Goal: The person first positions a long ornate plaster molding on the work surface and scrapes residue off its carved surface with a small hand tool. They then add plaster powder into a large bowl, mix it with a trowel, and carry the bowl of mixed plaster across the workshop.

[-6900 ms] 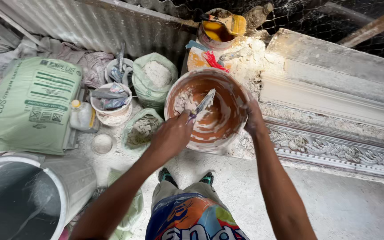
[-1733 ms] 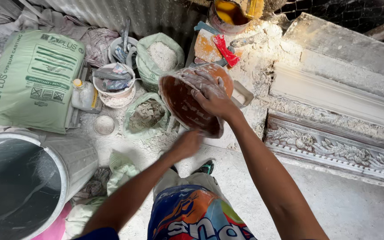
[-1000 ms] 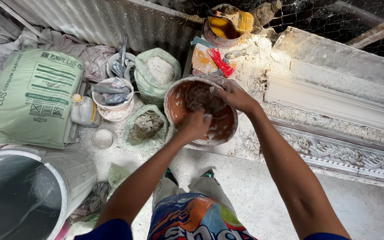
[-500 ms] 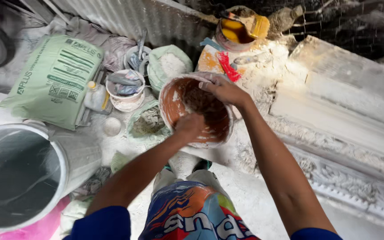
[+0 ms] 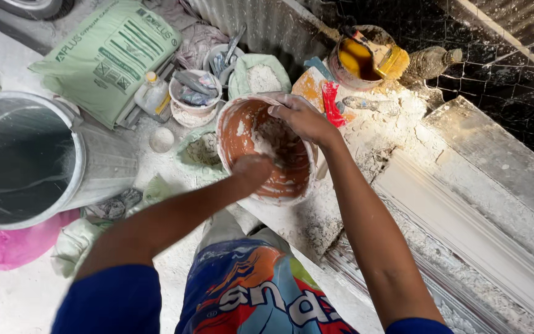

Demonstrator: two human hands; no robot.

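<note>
A round orange-brown bowl (image 5: 242,127), smeared inside with white plaster, sits tilted toward me over the dusty ground. My right hand (image 5: 303,119) grips its far rim, fingers curled over the edge. My left hand (image 5: 252,171), coated with plaster, is curled up inside the bowl against the near wall. A thin grey sliver shows beside its fingers; I cannot tell whether it holds a tool.
A large metal bucket (image 5: 94,164) stands at left over a pink tub (image 5: 7,247). Behind the bowl are a green sack (image 5: 109,52), a small bottle (image 5: 154,96), a cup of tools (image 5: 194,96), bags of white powder (image 5: 261,77) and a yellow-stained pot (image 5: 360,59). White moulded cornice (image 5: 465,229) lies at right.
The bowl, held up on its side earlier, has come down and faces me. My left hand went from below the bowl into it and works along the near wall. My view swung right.
</note>
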